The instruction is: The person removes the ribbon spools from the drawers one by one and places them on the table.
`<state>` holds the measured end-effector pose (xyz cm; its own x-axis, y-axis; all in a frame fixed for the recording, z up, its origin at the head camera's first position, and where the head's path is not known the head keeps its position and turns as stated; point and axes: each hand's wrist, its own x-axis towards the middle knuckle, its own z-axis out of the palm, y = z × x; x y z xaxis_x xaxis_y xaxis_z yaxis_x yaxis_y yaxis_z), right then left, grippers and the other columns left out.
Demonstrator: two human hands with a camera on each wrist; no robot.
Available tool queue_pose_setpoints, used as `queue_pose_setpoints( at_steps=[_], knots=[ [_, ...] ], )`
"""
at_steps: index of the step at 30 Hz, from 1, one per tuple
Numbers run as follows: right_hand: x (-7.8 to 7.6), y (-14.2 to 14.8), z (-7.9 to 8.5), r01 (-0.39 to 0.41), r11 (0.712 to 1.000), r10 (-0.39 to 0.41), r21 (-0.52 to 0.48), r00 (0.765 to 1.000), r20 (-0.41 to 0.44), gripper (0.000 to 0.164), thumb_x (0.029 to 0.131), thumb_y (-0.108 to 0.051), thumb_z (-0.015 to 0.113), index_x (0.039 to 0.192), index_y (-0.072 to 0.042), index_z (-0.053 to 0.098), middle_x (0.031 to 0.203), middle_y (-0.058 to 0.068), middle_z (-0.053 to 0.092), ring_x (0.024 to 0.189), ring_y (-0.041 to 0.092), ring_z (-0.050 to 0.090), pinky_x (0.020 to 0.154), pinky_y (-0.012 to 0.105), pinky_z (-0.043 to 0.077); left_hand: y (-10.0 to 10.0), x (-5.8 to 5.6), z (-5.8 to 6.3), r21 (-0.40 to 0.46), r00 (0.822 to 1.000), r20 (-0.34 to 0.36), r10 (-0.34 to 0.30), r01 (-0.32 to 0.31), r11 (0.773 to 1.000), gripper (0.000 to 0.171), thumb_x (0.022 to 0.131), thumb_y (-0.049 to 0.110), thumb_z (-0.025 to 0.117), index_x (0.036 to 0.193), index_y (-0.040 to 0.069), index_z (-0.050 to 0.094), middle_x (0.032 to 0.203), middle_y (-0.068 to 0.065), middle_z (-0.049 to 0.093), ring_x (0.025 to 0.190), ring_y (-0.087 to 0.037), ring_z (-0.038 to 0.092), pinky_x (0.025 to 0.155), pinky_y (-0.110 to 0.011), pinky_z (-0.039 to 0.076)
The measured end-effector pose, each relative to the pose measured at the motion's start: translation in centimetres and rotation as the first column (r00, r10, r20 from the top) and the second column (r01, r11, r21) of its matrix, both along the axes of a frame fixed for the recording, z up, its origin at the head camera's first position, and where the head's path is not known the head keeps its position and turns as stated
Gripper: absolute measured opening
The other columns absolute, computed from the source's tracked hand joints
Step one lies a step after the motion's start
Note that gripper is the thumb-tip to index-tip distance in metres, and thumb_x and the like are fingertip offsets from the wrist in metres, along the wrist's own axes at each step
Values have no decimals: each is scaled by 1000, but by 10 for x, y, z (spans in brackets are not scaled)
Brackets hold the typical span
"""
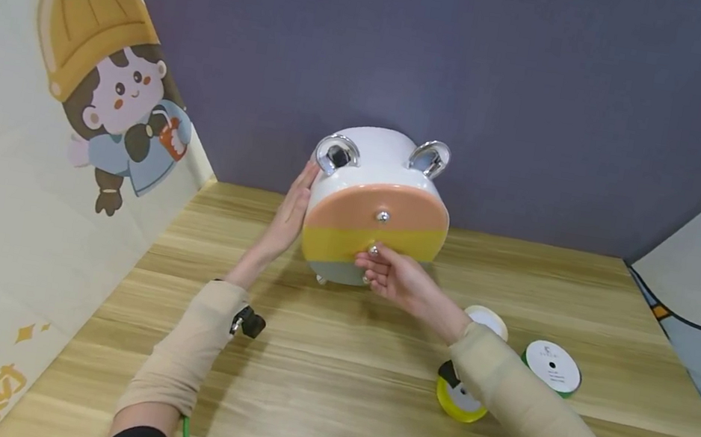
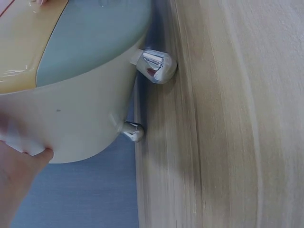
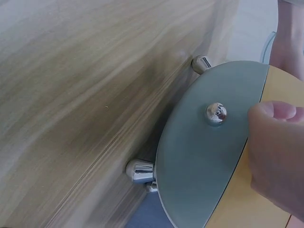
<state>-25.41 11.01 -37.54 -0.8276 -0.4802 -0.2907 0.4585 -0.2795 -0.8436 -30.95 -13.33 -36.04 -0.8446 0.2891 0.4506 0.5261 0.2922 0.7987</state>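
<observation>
A small white drawer cabinet (image 1: pixel 374 150) with silver ears stands on short silver feet (image 2: pixel 156 66) against the dark back panel. Its rounded front has an orange drawer (image 1: pixel 345 206), a yellow drawer (image 1: pixel 329 244) and a grey-green drawer (image 3: pixel 199 156), each with a silver knob. My left hand (image 1: pixel 288 217) rests along the cabinet's left side, fingers extended. With thumb and fingertips, my right hand (image 1: pixel 405 281) pinches the yellow drawer's knob (image 1: pixel 374 250). In the right wrist view that knob is hidden by the hand, while the grey-green drawer's knob (image 3: pixel 216 114) shows beside it. The drawer fronts look flush.
Right of the cabinet, a green-edged spool (image 1: pixel 551 366) lies on the wooden table (image 1: pixel 310 394). A yellow-edged spool (image 1: pixel 460 407) and a pale spool (image 1: pixel 490 319) are partly covered by my right sleeve. Printed panels (image 1: pixel 120 214) border both sides.
</observation>
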Motion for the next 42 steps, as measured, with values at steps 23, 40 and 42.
queue_pose_setpoints(
  at_steps=[23,40,42],
  knots=[
    [16,9,-19,-56,990,39,129,991,131,39,108,-30,35,94,-10,66,79,-5,72,68,3,62,65,14,50,-3,-4,-2,21,999,-35,-5,6,1000,52,107,12,22,158,8,20,168,-15,8,157,-32,6,126,-57,4],
    [-1,-8,-37,-15,975,-30,220,979,200,31,109,-27,33,97,-8,54,79,-3,70,69,5,60,67,16,49,-2,-2,-4,15,999,-32,-5,5,1000,51,108,14,24,158,8,21,169,-12,9,157,-30,6,127,-53,5],
    [-3,-8,-38,-13,978,-30,210,979,199,30,108,-26,34,96,-8,54,79,-4,70,69,5,60,66,16,49,-3,-2,-3,11,999,-38,-1,1,1000,51,108,12,24,158,7,21,168,-13,9,157,-31,7,127,-53,6]
  ],
)
